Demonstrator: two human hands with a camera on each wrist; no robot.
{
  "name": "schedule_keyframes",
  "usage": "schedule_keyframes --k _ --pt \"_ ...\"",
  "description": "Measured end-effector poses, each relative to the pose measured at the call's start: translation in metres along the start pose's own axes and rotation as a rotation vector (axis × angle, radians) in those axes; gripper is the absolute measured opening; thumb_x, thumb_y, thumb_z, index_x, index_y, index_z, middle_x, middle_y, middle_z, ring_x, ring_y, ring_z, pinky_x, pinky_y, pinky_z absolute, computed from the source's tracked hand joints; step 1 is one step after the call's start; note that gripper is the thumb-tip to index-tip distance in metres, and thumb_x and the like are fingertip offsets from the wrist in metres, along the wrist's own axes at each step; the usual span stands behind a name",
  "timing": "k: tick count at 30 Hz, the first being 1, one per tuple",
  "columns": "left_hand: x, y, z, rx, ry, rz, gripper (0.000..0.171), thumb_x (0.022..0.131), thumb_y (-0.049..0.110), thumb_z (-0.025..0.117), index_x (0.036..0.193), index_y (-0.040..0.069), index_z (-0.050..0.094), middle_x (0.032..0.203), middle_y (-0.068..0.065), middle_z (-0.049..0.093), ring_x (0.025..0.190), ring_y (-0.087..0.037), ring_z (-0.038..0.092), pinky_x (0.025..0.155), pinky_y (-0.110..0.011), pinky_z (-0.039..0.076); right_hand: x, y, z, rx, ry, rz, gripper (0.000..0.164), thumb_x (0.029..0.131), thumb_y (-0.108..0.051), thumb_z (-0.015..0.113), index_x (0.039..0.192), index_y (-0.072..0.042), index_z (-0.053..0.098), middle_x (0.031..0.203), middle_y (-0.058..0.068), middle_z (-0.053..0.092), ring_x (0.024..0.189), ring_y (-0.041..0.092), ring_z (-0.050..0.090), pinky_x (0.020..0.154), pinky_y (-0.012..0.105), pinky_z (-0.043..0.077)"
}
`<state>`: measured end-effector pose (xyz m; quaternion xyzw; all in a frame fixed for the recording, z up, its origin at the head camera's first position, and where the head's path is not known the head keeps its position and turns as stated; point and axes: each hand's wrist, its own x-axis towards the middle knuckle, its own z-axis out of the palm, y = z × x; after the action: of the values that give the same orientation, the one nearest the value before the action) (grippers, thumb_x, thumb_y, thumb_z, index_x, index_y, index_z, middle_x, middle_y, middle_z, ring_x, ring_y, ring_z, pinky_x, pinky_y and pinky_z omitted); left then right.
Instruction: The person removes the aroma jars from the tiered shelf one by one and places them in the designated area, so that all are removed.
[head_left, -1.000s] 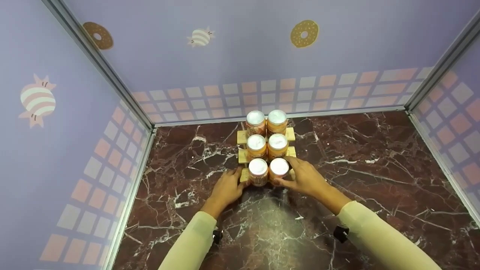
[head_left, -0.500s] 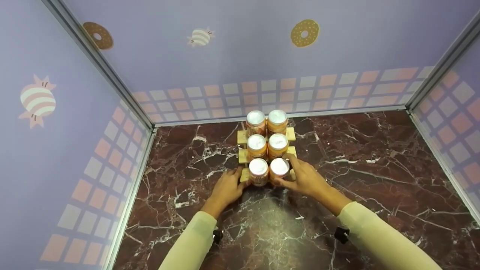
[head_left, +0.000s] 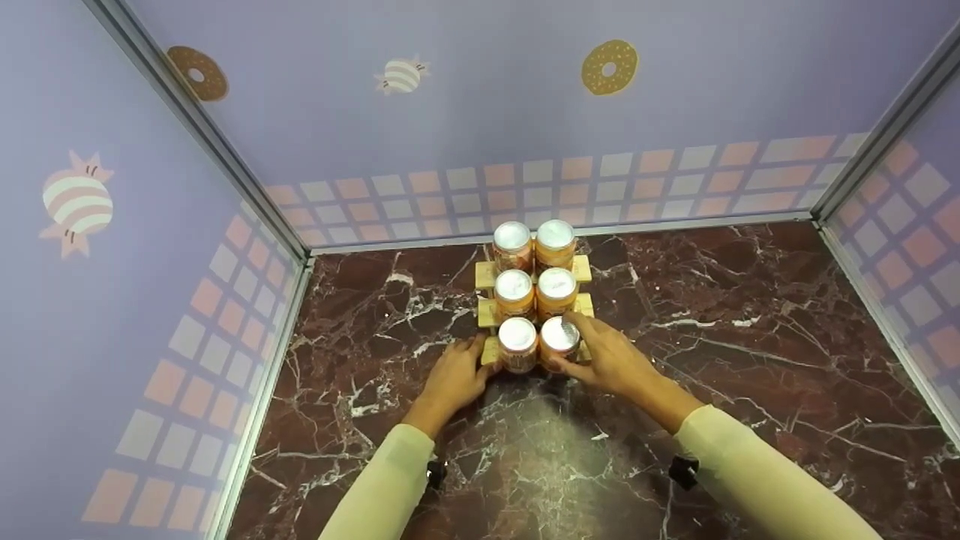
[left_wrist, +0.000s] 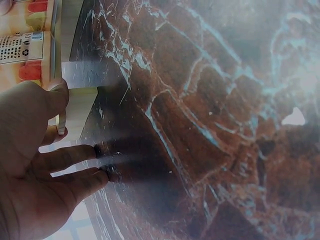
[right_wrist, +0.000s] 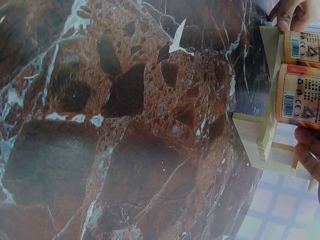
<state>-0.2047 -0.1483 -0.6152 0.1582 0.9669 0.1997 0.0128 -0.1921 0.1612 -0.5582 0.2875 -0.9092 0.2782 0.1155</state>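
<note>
A wooden tiered rack bears several orange cans with white tops, upright in three rows of two. My left hand grips the rack's front left corner, thumb beside the front left can; in the left wrist view its thumb and index finger lie around the plank end, other fingers spread apart. My right hand holds the front right can between thumb and fingers, the index finger over its upper rim. In the right wrist view this can's printed label faces the camera, above the front plank.
The rack stands on a dark red marbled table. Close behind it rises a lilac back wall with printed sweets and squares. Side panels border the table at left and right.
My right index finger has shifted slightly left over the front right can's rim. The left hand, the rack and the other cans stay in place.
</note>
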Motion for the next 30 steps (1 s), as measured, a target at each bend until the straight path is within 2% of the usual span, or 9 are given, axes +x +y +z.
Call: schedule_keyframes --k 3,5,7,9,15,17,18,24,30 --pt "0.007 -0.019 0.022 0.026 0.043 0.024 0.071 0.110 0.051 0.062 0.163 0.005 0.052 0.152 -0.029 0.065 0.141 -0.052 0.060 0.121 -0.062 0.051 0.000 0.000 0.000 -0.003 0.001 -0.002 0.070 0.098 -0.038 0.086 0.149 -0.005 0.052 0.130 0.029 0.075 0.115 0.047 0.075 0.098 0.062 0.065" --pt "0.008 -0.015 0.017 0.012 0.012 0.007 0.072 0.108 0.045 0.069 0.163 0.002 0.052 0.154 -0.029 0.064 0.143 -0.052 0.059 0.122 -0.064 0.050 0.000 -0.001 0.000 -0.003 0.004 -0.007 0.068 0.097 -0.038 0.086 0.148 -0.005 0.053 0.129 0.028 0.075 0.115 0.046 0.076 0.098 0.062 0.065" --pt "0.012 -0.027 0.032 0.030 0.043 0.021 0.073 0.106 0.049 0.070 0.162 0.004 0.054 0.152 -0.027 0.066 0.141 -0.050 0.062 0.119 -0.063 0.052 -0.001 0.000 0.000 -0.001 0.004 -0.010 0.067 0.097 -0.038 0.086 0.147 -0.005 0.054 0.130 0.027 0.075 0.116 0.046 0.075 0.099 0.062 0.065" --pt "0.012 -0.027 0.031 0.034 0.042 0.021 0.073 0.105 0.047 0.071 0.161 0.003 0.054 0.152 -0.027 0.066 0.141 -0.050 0.063 0.119 -0.063 0.053 -0.001 0.001 0.000 -0.002 0.003 -0.012 0.066 0.097 -0.039 0.086 0.146 -0.006 0.055 0.131 0.027 0.075 0.116 0.046 0.075 0.098 0.062 0.065" --pt "0.000 0.005 -0.007 -0.013 -0.020 -0.025 0.070 0.105 0.038 0.073 0.160 -0.001 0.054 0.153 -0.033 0.062 0.142 -0.057 0.059 0.120 -0.070 0.049 -0.004 0.006 -0.003 -0.011 0.009 -0.018 0.067 0.095 -0.040 0.087 0.145 -0.007 0.058 0.132 0.028 0.074 0.116 0.046 0.075 0.097 0.061 0.066" --pt "-0.002 0.009 -0.011 -0.013 -0.023 -0.026 0.069 0.105 0.038 0.073 0.160 -0.001 0.054 0.154 -0.033 0.062 0.142 -0.057 0.059 0.119 -0.072 0.048 -0.006 0.009 -0.006 -0.013 0.015 -0.018 0.067 0.095 -0.039 0.088 0.144 -0.006 0.058 0.131 0.028 0.074 0.115 0.046 0.076 0.096 0.061 0.066" --pt "-0.002 0.008 -0.010 -0.012 -0.022 -0.026 0.070 0.106 0.039 0.073 0.160 -0.001 0.054 0.154 -0.033 0.062 0.143 -0.057 0.059 0.119 -0.071 0.048 -0.007 0.010 -0.008 -0.013 0.013 -0.014 0.067 0.094 -0.039 0.088 0.144 -0.007 0.057 0.130 0.028 0.074 0.112 0.045 0.076 0.094 0.060 0.067" --pt "0.010 -0.024 0.028 -0.001 0.044 -0.003 0.071 0.106 0.049 0.070 0.161 0.006 0.055 0.149 -0.027 0.067 0.138 -0.053 0.063 0.116 -0.065 0.054 -0.014 0.017 -0.021 -0.002 -0.030 0.069 0.067 0.094 -0.041 0.087 0.145 -0.011 0.056 0.132 0.025 0.073 0.103 0.040 0.076 0.087 0.057 0.068" --pt "0.011 -0.024 0.027 -0.017 0.025 -0.015 0.073 0.106 0.051 0.069 0.163 0.009 0.053 0.153 -0.027 0.065 0.142 -0.052 0.061 0.120 -0.065 0.051 -0.021 0.031 -0.034 -0.014 -0.051 0.109 0.069 0.094 -0.041 0.088 0.148 -0.011 0.055 0.136 0.024 0.073 0.109 0.043 0.076 0.091 0.061 0.067"
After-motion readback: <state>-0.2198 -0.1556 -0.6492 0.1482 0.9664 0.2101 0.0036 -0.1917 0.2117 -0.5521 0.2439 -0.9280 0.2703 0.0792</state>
